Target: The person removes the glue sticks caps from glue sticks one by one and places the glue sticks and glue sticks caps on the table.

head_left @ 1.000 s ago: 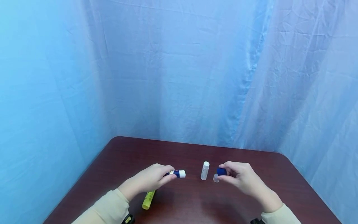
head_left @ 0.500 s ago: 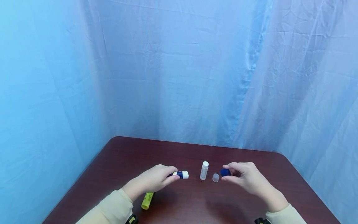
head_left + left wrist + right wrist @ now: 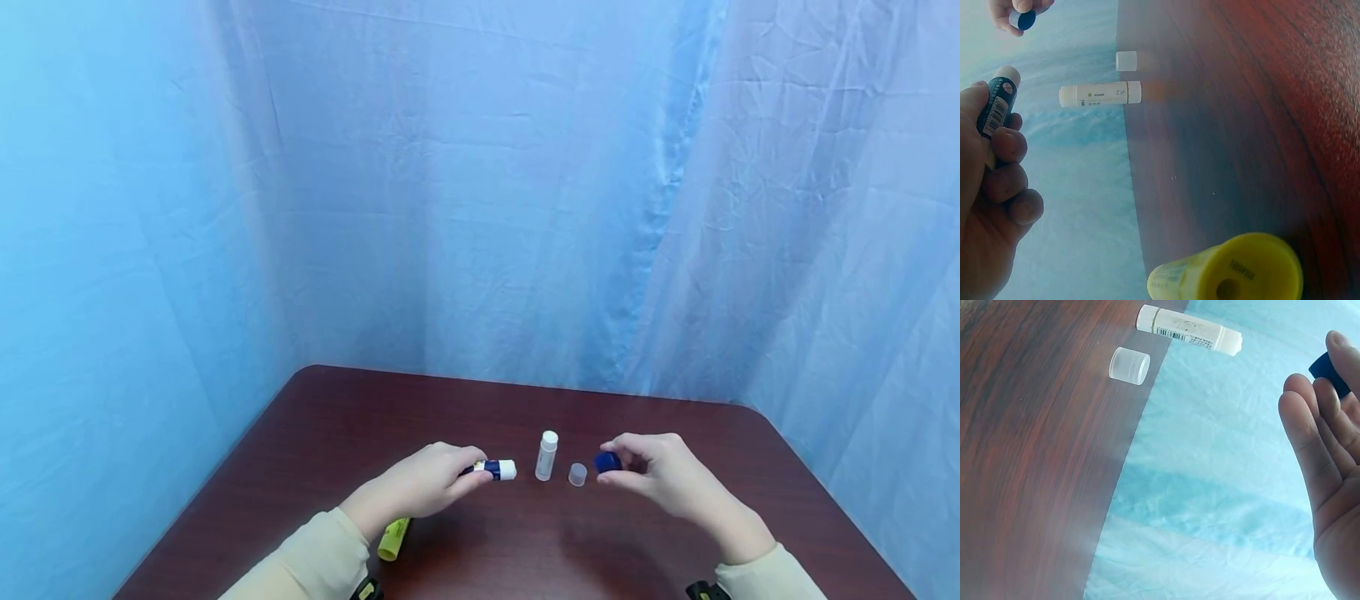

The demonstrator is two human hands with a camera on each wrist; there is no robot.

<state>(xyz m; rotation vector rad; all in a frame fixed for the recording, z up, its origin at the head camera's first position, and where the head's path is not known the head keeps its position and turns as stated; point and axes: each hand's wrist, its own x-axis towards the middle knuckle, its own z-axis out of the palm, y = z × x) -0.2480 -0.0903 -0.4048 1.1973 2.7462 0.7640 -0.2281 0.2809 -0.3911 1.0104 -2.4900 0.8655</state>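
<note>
A dark blue glue stick (image 3: 999,106) with its white end bare is gripped in my left hand (image 3: 423,482), held above the table and pointing right. My right hand (image 3: 663,473) pinches a dark blue cap (image 3: 607,462) between thumb and fingertips, apart from the glue stick. Between the hands an uncapped white glue stick (image 3: 547,457) stands upright on the table. Just right of it sits a small translucent cap (image 3: 577,475), also clear in the right wrist view. Part of the blue stick is hidden by my left fingers.
A yellow tube (image 3: 393,540) is on the table below my left forearm, partly covered by it. The dark red-brown table (image 3: 487,550) has rounded far corners, and light blue curtains (image 3: 480,208) hang behind it and at both sides.
My left hand has moved right with the blue glue stick. My right hand has shifted slightly right with the blue cap, uncovering the translucent cap.
</note>
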